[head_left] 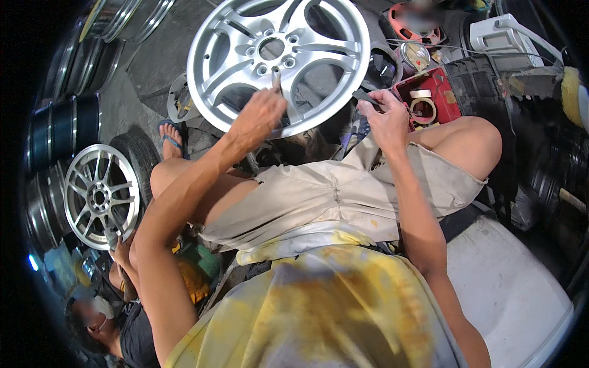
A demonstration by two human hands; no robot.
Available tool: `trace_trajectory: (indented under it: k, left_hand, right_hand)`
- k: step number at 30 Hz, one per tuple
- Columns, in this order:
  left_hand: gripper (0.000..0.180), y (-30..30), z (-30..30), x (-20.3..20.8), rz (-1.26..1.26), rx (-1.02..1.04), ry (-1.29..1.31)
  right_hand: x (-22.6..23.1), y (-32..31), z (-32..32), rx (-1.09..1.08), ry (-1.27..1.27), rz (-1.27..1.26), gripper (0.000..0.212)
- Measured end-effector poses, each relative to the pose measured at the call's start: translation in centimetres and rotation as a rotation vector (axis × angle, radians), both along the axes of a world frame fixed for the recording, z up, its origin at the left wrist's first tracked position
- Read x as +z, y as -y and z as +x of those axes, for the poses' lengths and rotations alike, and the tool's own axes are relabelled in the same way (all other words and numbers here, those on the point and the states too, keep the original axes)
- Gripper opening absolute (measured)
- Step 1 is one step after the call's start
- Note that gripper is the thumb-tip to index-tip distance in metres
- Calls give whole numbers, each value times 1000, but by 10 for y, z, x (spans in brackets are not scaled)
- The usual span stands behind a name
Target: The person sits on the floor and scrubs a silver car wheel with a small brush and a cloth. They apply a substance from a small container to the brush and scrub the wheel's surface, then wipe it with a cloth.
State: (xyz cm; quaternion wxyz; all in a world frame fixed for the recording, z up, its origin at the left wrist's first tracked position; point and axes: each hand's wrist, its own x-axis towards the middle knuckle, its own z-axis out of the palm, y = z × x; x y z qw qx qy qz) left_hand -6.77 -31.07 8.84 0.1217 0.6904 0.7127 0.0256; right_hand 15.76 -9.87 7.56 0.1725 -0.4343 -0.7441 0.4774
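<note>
A silver alloy wheel rim (215,110) with wide spokes and a ring of bolt holes lies in front of my knees. My left hand (261,116) is closed over its near spokes. A narrow tip reaches up from its fingers to a bolt hole below the hub; I cannot make out whether this is a finger or a held thing. My right hand (388,119) is at the rim's right edge, pinching a small dark grey flat piece (364,97), which looks like a folded piece of sandpaper.
A red crate (443,92) with masking tape rolls (423,110) stands right of the rim. Tins and a white plastic container (500,40) are behind it. At left, another person (132,325) works on a second wheel rim (101,196); more rims are stacked along the left side.
</note>
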Motion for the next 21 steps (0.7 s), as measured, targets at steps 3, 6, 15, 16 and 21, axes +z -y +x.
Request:
trace_trajectory:
  k: [3, 6, 15, 16, 21]
  left_hand:
    - [32, 8, 20, 8, 23, -113, 29]
    - [16, 5, 1, 30, -139, 58, 455]
    - [76, 94, -128, 42, -379, 955, 282]
    - [78, 104, -127, 27, -403, 968, 254]
    - [54, 115, -93, -44, -194, 1249, 755]
  right_hand:
    - [18, -6, -6, 17, 53, 20, 25]
    - [28, -19, -16, 113, -22, 148, 28]
    - [14, -78, -120, 330, -21, 753, 24]
    - [0, -84, -133, 363, -4, 783, 24]
    - [-48, -87, -174, 572, 186, 505, 35]
